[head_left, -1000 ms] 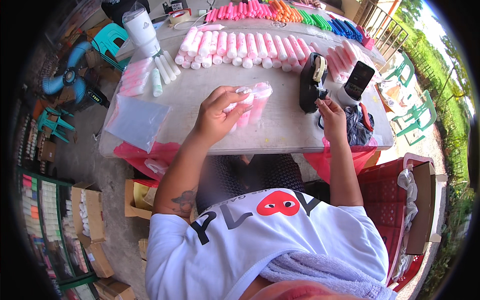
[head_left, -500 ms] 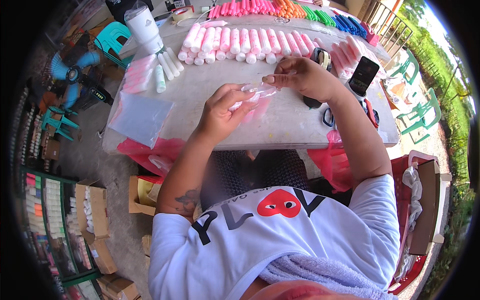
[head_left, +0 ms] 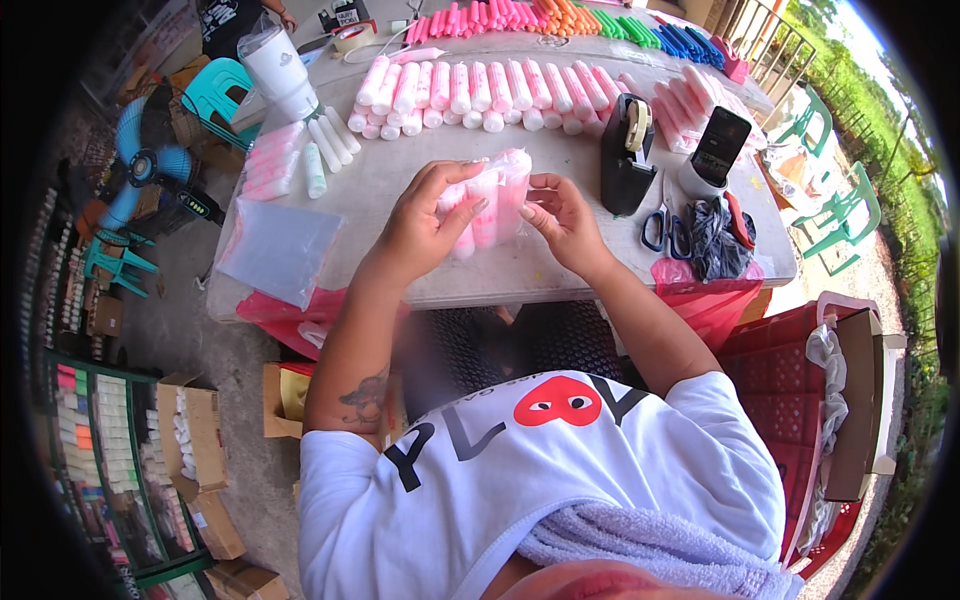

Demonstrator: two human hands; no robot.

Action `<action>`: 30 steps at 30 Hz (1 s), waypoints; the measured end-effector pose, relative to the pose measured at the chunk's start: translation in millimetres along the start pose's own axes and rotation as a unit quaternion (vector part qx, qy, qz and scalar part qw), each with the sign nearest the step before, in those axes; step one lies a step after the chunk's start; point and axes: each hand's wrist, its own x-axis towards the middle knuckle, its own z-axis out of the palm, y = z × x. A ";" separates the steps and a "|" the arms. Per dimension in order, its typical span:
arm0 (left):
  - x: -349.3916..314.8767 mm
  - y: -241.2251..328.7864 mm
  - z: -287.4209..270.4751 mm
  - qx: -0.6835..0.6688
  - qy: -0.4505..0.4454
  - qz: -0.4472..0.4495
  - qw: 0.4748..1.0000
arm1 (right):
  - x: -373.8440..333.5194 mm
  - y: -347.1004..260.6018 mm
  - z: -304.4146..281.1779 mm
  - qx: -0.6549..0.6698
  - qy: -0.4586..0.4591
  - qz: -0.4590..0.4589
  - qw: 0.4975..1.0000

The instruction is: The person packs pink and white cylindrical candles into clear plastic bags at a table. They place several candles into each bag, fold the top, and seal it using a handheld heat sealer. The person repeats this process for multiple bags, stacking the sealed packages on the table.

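Between my hands, above the near part of the table, is a clear plastic bag of pink-and-white tubes (head_left: 487, 212), roughly upright. My left hand (head_left: 428, 218) is closed round its left side, thumb across the front. On the other side, my right hand (head_left: 566, 228) pinches the bag's right edge between thumb and fingers. Beyond them lies a stacked row of pink-and-white tubes (head_left: 480, 90). A stack of flat clear plastic bags (head_left: 280, 248) rests at the table's left corner, near my left forearm. To the right of my right hand stands a black tape dispenser (head_left: 627, 160).
Scissors (head_left: 667, 225), a crumpled black plastic bag (head_left: 722, 240) and a phone (head_left: 722, 145) on a white stand are at the right. Packed pink bundles (head_left: 272, 160) and a white tumbler (head_left: 278, 75) stand left. Pink, orange, green and blue tubes (head_left: 575, 17) line the far edge.
My right hand has come down and nearer from the bag's top to its right side. The bag now stands more upright, its tubes plainly showing. The tape dispenser and scissors have come into full view.
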 end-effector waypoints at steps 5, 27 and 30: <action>-10.5 11.3 -10.3 -0.073 0.014 -0.044 0.996 | 9.6 -4.9 -100.1 -0.469 0.366 -0.130 0.793; -14.7 19.3 40.3 0.066 0.117 0.025 0.991 | 1.1 -53.5 -101.3 -0.177 0.137 -0.009 0.975; -8.7 25.4 43.8 0.085 0.135 0.066 0.985 | 22.6 -103.0 -62.9 -0.043 -0.046 0.104 0.993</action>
